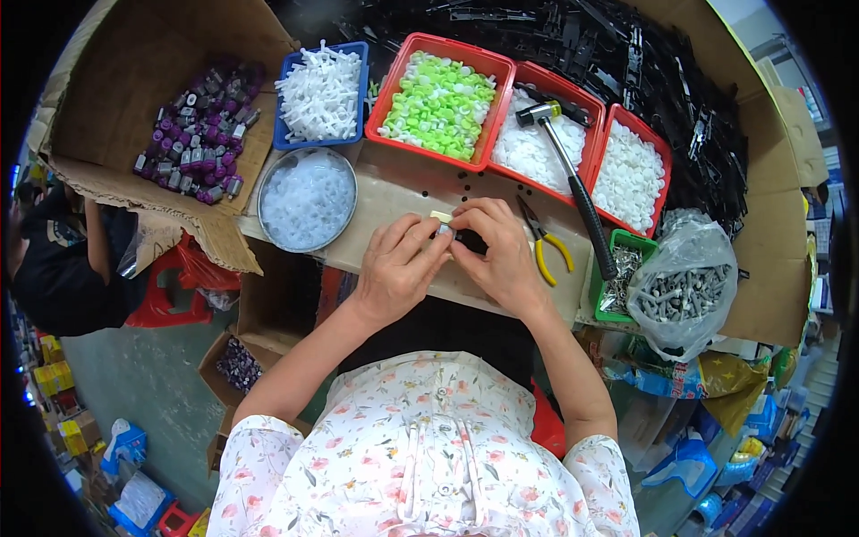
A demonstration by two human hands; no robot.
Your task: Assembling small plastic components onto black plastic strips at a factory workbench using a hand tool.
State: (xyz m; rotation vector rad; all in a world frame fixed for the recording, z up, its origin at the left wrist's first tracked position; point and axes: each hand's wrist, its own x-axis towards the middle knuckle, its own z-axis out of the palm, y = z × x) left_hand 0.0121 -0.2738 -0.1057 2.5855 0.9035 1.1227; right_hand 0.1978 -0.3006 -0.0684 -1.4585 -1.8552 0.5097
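Observation:
Above the near edge of the table, my left hand [396, 267] and my right hand [497, 255] meet with their fingertips pinched together. Between them is a small silvery-grey part [443, 229], mostly covered by fingers. A pale yellow block [440, 217] shows just beyond it, and something dark sits under the right fingers; I cannot make out its kind. Right of my right hand lie yellow-handled pliers [553, 255], jaws pointing away. A black-handled hammer [580, 188] rests slanted across the red bins.
Around the table stand a box of purple-and-silver parts [192, 134], a blue bin of white pieces [320, 94], a round metal bowl [352, 210], a bin of green pieces [443, 103], a green tray [601, 295] and a bag of grey screws [684, 291]. Black parts [573, 36] heap behind. A person [76, 259] sits left.

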